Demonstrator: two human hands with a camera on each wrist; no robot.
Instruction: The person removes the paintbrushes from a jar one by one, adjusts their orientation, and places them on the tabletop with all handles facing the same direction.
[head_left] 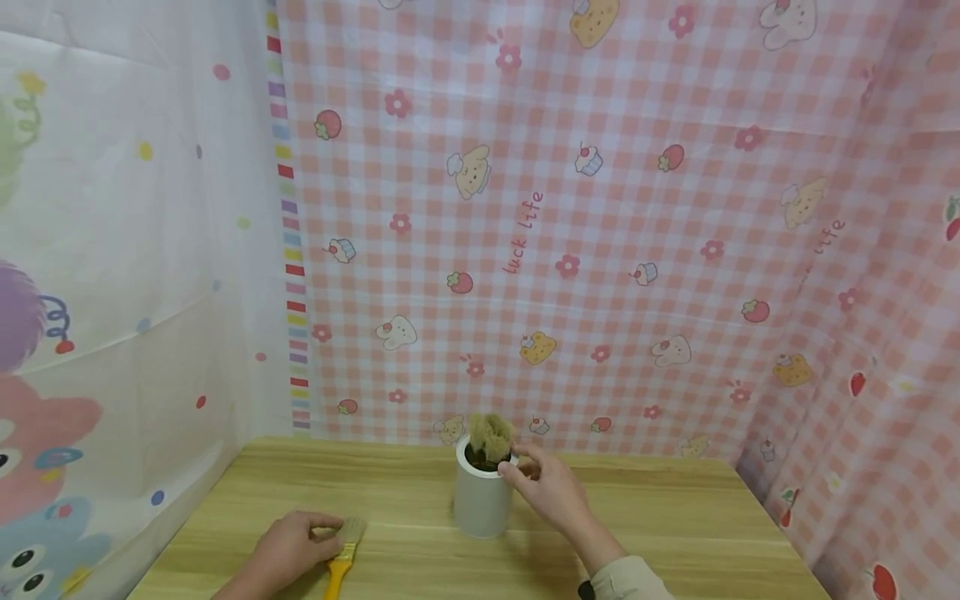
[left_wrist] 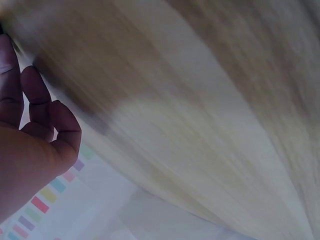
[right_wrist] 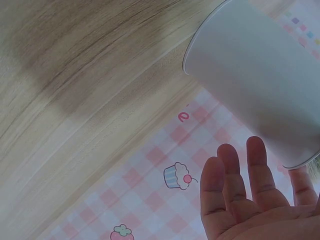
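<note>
A paintbrush with a yellow handle and pale bristles lies on the table, its bristles pointing away from me. Beside its bristle end is my left hand, fingertips touching or almost touching it. The left wrist view shows that hand with loosely bent fingers; the brush is out of sight there. A white cylindrical pot stands upright, holding a fuzzy yellow-green tuft above something dark brown. My right hand is at the pot's right rim, thumb and forefinger around its edge. Its other fingers extend beside the pot wall.
The wood-grain table ends at a pink checked cloth hanging behind it. A white printed curtain hangs at the left, and more pink cloth hangs at the right. A beige sleeve covers my right forearm.
</note>
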